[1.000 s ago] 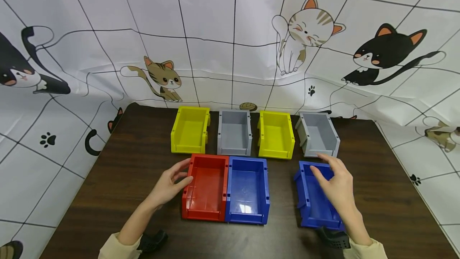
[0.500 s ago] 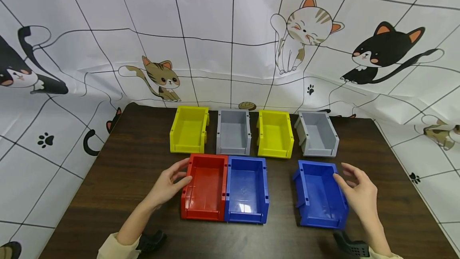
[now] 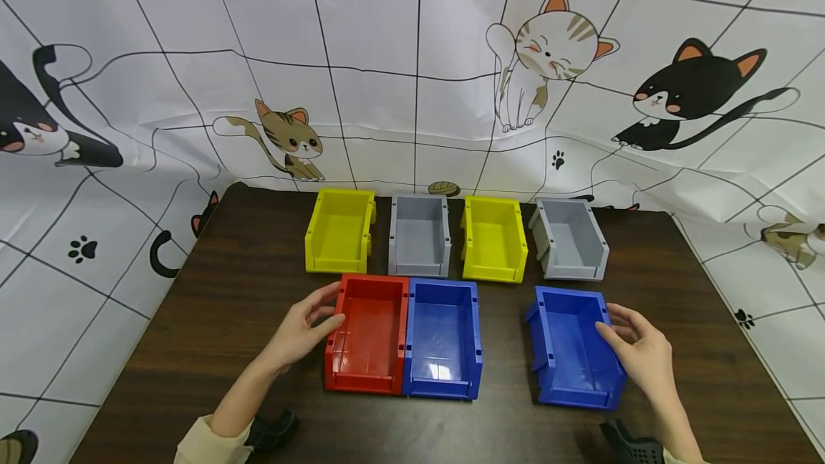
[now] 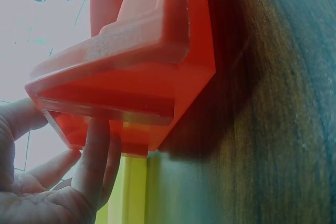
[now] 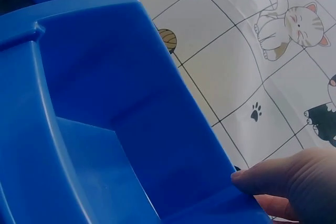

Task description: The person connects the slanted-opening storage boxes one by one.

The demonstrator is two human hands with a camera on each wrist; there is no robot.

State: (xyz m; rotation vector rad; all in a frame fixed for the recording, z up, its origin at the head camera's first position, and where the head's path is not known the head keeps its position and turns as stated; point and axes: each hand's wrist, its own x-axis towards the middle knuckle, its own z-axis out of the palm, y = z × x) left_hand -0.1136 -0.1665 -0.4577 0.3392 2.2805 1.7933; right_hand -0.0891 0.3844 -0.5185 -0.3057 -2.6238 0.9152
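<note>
My left hand point(image 3: 304, 331) grips the left wall of a red storage bin point(image 3: 370, 339). Its thumb lies over the rim and its fingers are on the outside; in the left wrist view those fingers point(image 4: 97, 156) reach up under the side ledge. A blue storage bin point(image 3: 443, 335) stands flush against the red one's right side. Farther right, a second blue bin point(image 3: 576, 349) sits slightly turned on the table. My right hand point(image 3: 644, 353) holds its right wall, thumb over the rim and fingers outside. No contents show in these bins.
Behind stand a yellow bin point(image 3: 339, 231), a grey bin point(image 3: 420, 236), another yellow bin point(image 3: 495, 238) and another grey bin point(image 3: 570, 238) in a row. The dark wooden table point(image 3: 213, 292) ends at a white cat-print sheet point(image 3: 380, 34).
My right hand has moved from above the right blue bin to its right wall and now holds it there. The left hand and the bins look unmoved.
</note>
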